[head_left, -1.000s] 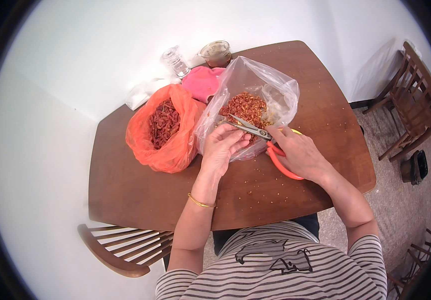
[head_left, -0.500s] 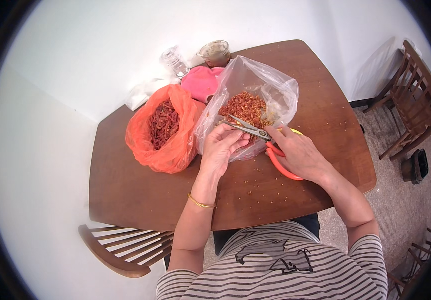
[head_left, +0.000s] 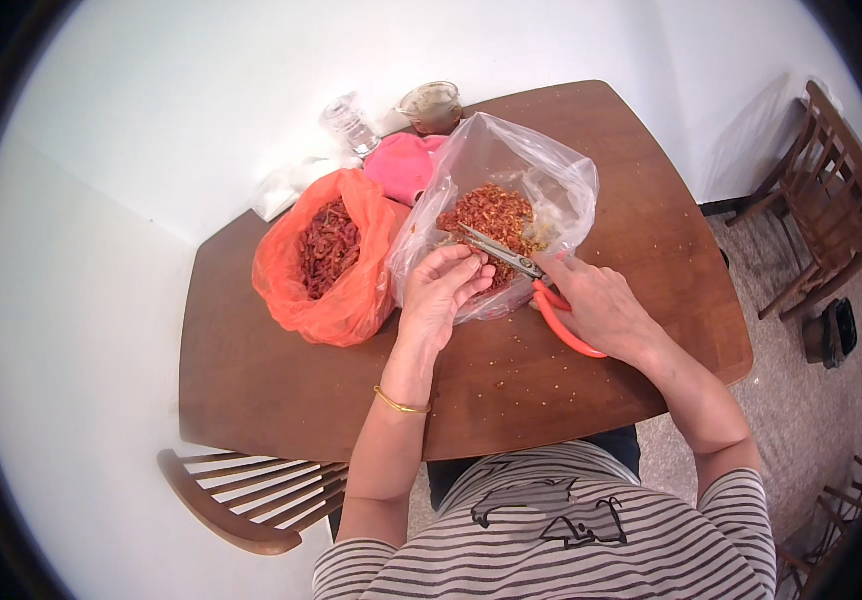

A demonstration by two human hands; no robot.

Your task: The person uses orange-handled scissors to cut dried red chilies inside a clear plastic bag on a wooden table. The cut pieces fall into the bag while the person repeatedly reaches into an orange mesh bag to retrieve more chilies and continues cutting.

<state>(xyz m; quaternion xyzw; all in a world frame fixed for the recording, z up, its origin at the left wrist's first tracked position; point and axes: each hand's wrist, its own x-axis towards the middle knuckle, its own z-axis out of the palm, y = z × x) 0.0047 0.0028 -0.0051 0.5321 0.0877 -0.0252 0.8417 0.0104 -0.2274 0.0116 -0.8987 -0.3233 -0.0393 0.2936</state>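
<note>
The right hand (head_left: 596, 302) has its grip closed round the scissors (head_left: 555, 322), blades nearly together over the clear bag (head_left: 491, 145); the left hand's (head_left: 438, 293) grip is curled beside them, its contents impossible to tell. Crumbs (head_left: 500, 385) dot the brown table (head_left: 651, 220), a chair (head_left: 839, 190) beyond. The clear bag holds red flakes (head_left: 491, 208), the orange bag (head_left: 279, 262) dried chillies (head_left: 329, 248)

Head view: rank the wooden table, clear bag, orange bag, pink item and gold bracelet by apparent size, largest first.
1. Wooden table
2. Clear bag
3. Orange bag
4. Pink item
5. Gold bracelet
The two bags differ only moderately.
</note>
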